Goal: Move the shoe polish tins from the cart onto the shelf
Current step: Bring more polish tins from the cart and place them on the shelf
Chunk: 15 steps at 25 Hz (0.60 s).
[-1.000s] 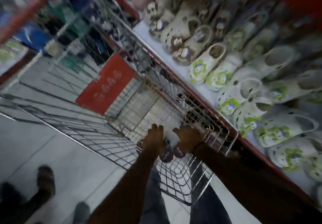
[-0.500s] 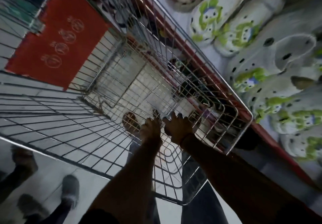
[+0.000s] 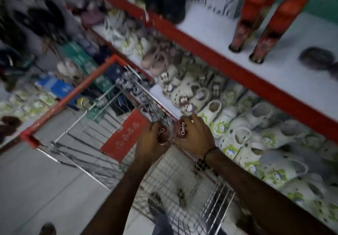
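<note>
My right hand (image 3: 196,136) grips a round red shoe polish tin (image 3: 181,130) with white "Cherry" lettering facing up. My left hand (image 3: 150,143) grips a second dark red tin (image 3: 163,133), mostly covered by my fingers. Both hands are raised side by side above the wire cart (image 3: 86,139), close to its right side. Two more dark tins (image 3: 155,199) lie on the cart's mesh floor below my forearms. The upper white shelf (image 3: 274,73) with its red front edge runs across the upper right.
Two tall red spray cans (image 3: 268,26) and a dark round object (image 3: 318,59) stand on the upper shelf. The lower shelf holds several white and green clogs (image 3: 237,125). A red panel (image 3: 124,136) hangs inside the cart. A person's feet show on the grey floor at the bottom left.
Both hands have risen out of the bottom of the cart, each with a tin in it. My view has tilted up, and the upper shelf is now in sight.
</note>
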Each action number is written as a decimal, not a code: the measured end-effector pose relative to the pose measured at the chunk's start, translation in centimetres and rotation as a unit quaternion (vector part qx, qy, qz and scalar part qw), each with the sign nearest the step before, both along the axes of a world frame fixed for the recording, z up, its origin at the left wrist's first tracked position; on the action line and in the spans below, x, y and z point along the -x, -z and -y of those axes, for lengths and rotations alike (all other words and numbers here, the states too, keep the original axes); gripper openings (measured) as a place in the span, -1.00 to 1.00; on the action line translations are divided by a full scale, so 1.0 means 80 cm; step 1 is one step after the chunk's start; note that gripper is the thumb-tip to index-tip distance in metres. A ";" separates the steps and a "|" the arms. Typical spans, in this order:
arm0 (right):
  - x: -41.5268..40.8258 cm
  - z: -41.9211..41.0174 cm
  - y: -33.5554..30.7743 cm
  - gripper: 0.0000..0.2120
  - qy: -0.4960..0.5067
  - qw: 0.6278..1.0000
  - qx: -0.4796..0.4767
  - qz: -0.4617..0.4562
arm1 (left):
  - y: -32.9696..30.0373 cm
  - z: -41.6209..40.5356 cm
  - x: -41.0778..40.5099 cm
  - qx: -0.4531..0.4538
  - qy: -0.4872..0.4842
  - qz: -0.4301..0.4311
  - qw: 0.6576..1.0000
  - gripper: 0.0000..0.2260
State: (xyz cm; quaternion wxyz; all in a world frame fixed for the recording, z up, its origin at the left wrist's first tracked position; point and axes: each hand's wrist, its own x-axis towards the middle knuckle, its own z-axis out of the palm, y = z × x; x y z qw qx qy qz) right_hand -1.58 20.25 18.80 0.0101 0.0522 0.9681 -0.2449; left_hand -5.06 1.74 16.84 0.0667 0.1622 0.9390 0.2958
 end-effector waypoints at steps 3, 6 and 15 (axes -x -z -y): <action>-0.001 -0.033 -0.108 -0.37 0.061 0.989 0.028 -0.133 | -0.099 -0.027 0.025 -0.095 -0.006 -0.103 0.990 -0.52; -0.021 -0.087 -0.188 -0.35 0.114 0.970 -0.012 -0.215 | -0.177 -0.080 0.036 -0.132 0.030 -0.182 0.974 -0.45; -0.120 -0.272 -0.265 -0.45 0.329 0.920 -0.163 -0.137 | -0.279 -0.338 0.021 -0.124 0.282 -0.122 0.943 -0.61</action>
